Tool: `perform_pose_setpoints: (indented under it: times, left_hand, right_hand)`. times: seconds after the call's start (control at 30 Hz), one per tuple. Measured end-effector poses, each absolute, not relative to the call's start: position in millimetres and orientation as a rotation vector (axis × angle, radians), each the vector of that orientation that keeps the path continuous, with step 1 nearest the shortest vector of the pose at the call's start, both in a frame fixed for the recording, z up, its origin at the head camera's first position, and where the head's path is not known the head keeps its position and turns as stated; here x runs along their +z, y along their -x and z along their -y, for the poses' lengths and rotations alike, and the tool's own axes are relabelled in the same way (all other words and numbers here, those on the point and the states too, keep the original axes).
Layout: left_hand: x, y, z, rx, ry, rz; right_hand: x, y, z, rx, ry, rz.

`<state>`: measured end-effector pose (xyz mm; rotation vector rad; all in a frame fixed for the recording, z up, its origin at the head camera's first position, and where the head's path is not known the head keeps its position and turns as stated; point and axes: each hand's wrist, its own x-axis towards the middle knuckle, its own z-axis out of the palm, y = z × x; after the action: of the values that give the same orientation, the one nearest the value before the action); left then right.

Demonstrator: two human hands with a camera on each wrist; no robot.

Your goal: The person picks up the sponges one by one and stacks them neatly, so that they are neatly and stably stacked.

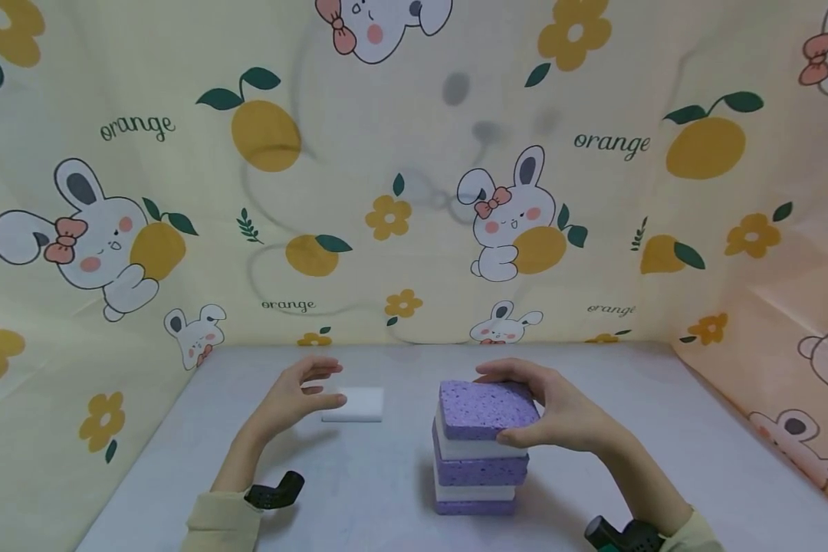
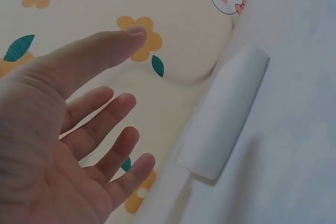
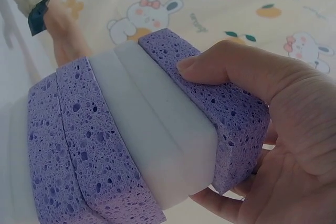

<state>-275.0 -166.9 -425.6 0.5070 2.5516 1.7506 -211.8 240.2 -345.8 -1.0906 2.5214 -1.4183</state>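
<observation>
Purple and white sponges stand in an upright stack (image 1: 479,470), the layers alternating in colour. At its top my right hand (image 1: 566,410) grips the uppermost purple sponge (image 1: 486,406), thumb on the near side and fingers around the far side. That sponge rests on a white sponge (image 3: 157,114) below it, as the right wrist view shows. To the left, my left hand (image 1: 293,402) is held in the air with fingers spread and nothing in them. Close by it, a single white sponge (image 1: 362,405) lies flat on the table, partly behind the thumb in the head view.
The pale table (image 1: 386,475) carries these things. Behind it and at both sides hangs a cloth (image 1: 414,138) printed with rabbits, oranges and flowers. Each wrist bears a dark camera mount (image 1: 276,491).
</observation>
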Motion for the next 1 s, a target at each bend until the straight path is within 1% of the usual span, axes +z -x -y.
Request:
perform_pose_setpoints:
  times: [0.13, 0.2, 0.33, 1.0]
  left_hand:
    - [-432.0, 277.4, 169.0, 1.729, -0.442, -2.545]
    - [-444.2, 284.2, 173.1, 1.714, -0.396, -2.55]
    - [-452.5, 285.9, 173.7, 1.676, -0.32, -2.567]
    - [-473.2, 292.0, 164.9, 1.587, -0.297, -2.678]
  right_hand:
    - [-345.6, 211.8, -240.6, -1.432, 1.092, -2.504]
    - [-345.6, 211.6, -240.5, -1.441, 1.093, -2.488]
    - [-345.6, 211.2, -240.3, -1.443, 1.093, -2.482]
    - [-345.5, 211.1, -240.0, -1.428, 1.082, -2.498]
